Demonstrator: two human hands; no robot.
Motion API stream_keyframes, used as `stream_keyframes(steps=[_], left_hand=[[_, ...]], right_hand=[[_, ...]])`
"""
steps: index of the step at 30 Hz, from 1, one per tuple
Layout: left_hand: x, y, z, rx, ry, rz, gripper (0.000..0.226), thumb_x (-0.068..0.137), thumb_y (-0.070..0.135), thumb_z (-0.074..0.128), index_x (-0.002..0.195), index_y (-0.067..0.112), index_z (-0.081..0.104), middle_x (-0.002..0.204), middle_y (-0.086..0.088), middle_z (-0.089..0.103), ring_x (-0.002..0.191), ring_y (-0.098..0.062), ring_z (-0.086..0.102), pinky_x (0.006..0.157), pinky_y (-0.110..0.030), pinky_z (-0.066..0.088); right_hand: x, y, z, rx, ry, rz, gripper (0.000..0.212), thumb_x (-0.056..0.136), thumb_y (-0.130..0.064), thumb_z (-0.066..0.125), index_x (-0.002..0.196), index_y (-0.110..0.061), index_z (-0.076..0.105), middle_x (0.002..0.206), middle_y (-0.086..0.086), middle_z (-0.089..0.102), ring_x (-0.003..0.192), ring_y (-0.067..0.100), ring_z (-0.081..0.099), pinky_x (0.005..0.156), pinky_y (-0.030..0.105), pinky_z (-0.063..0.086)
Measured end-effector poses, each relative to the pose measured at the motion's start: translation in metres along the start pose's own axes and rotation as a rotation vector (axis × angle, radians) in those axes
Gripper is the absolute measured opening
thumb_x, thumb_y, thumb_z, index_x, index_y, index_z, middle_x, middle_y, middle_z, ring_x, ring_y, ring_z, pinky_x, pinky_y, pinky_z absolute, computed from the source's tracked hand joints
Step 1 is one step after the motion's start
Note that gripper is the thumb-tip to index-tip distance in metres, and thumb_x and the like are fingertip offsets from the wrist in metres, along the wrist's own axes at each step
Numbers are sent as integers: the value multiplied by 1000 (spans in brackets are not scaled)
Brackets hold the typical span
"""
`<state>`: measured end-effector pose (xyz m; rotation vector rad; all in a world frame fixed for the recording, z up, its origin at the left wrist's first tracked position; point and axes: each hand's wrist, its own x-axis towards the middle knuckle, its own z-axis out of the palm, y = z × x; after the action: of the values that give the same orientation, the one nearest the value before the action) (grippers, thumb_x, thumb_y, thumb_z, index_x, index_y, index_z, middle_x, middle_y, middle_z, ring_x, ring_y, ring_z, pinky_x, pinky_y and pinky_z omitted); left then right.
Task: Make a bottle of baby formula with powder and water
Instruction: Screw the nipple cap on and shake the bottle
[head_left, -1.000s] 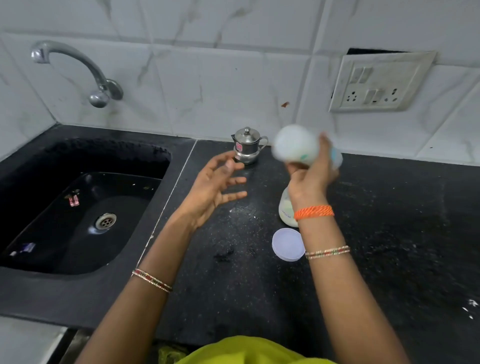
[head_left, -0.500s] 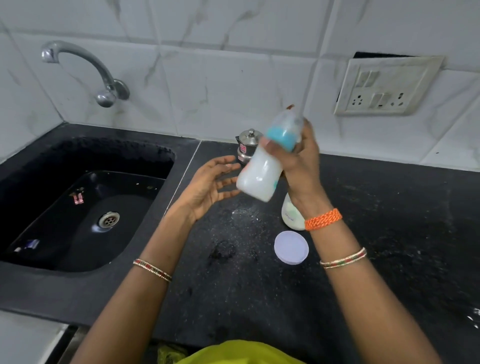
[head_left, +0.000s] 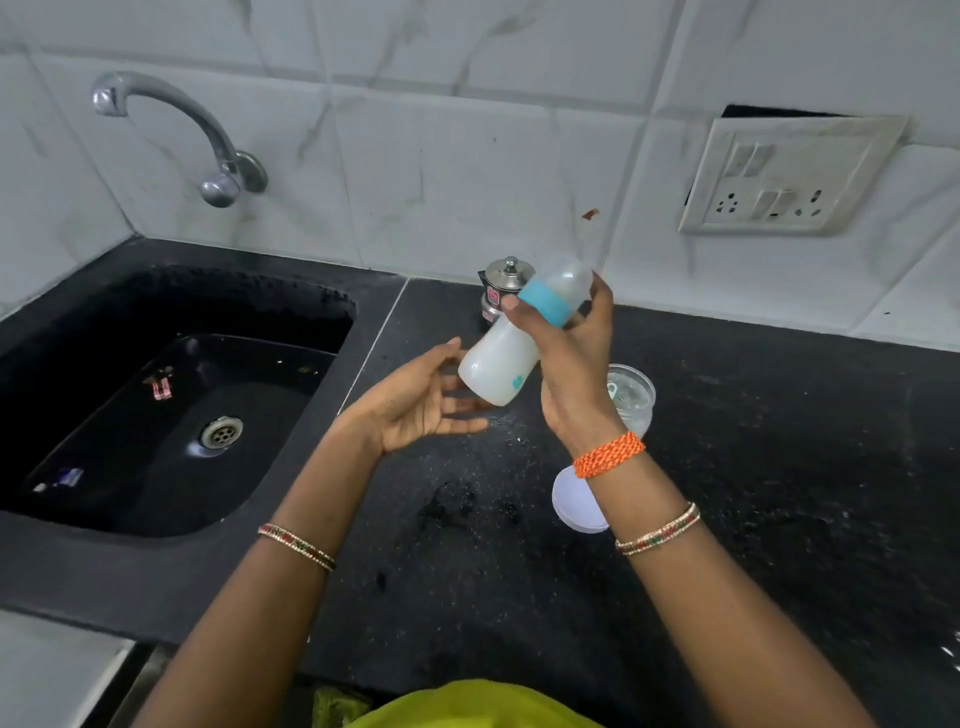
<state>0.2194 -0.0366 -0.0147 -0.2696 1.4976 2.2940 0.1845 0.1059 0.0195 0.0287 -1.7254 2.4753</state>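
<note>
A baby bottle (head_left: 503, 364) with a teal collar and clear cap holds milky white liquid. My right hand (head_left: 571, 364) grips it around the collar, tilted with its base toward the lower left, above the black counter. My left hand (head_left: 426, 400) is open, palm up, just below and left of the bottle's base, fingers spread, holding nothing. Behind my right wrist sits an open clear powder container (head_left: 631, 395). Its round white lid (head_left: 576, 501) lies flat on the counter, partly hidden by my forearm.
A small steel pot with a lid (head_left: 501, 291) stands at the back wall behind the bottle. A black sink (head_left: 171, 415) with a tap (head_left: 208, 140) lies to the left. A switch and socket plate (head_left: 784, 176) hangs on the tiled wall. White specks dot the black counter (head_left: 779, 467).
The bottle swung from raised base-toward-camera to tilted with its cap up, then stayed near that pose. My left hand stayed open beneath it.
</note>
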Motion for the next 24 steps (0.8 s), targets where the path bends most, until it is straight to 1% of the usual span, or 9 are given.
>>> stream_keyframes(steps=[3,6,9,11,14,16,19,21,24], left_hand=[[-1,-1,6,-103,-64,-100,44,99,41,34,129,11,44,121,-21,58,95,-33,68,67,-38,60],[-1,-3,11,-184,-62,-99,39,99,27,40,133,7,42,117,-26,58,89,-37,69,65,-35,60],[0,-6,9,-311,-8,-49,46,92,19,51,135,4,42,129,-28,52,101,-44,63,71,-37,60],[2,-8,8,-325,13,18,47,89,16,54,132,0,42,135,-26,47,112,-43,57,74,-40,59],[0,-8,13,-261,20,98,32,85,11,56,116,6,49,124,-20,53,100,-37,62,74,-43,59],[-3,-8,15,-233,12,144,32,77,10,61,108,9,51,116,-19,57,97,-36,63,73,-43,59],[-4,-8,11,-197,-56,212,36,75,17,67,108,12,54,116,-15,61,99,-32,64,71,-39,60],[-5,-6,8,-196,-119,257,43,79,30,64,119,17,54,118,-9,63,101,-27,65,73,-38,58],[-6,3,0,-192,-37,299,43,88,36,49,129,23,49,124,-4,61,103,-21,65,73,-36,58]], right_hand=[[-2,3,-7,146,1,84,49,78,4,70,117,-13,46,96,0,61,78,7,65,78,31,55],[3,9,-15,165,-78,140,53,77,-4,68,124,-10,44,103,4,59,91,15,61,85,37,50],[5,12,-23,29,-125,189,53,86,-17,62,133,-14,36,113,4,54,101,18,56,93,45,48],[5,11,-25,-92,-127,179,64,87,-23,64,138,-20,26,122,5,51,104,17,58,89,45,53],[4,17,-26,-168,-63,146,92,82,-19,71,147,-23,6,133,12,46,109,22,60,90,50,53],[3,19,-24,-217,-28,121,105,79,-20,74,148,-28,-5,136,13,45,113,25,59,93,51,52],[5,11,-20,-199,-8,122,106,78,-21,76,148,-30,-3,133,10,48,111,25,60,88,49,55],[7,-1,-19,57,100,161,84,80,-19,74,144,-21,19,126,9,55,102,25,64,71,46,59],[12,-26,-18,730,248,308,35,90,-27,63,117,-9,51,110,17,61,85,29,65,59,41,60]])
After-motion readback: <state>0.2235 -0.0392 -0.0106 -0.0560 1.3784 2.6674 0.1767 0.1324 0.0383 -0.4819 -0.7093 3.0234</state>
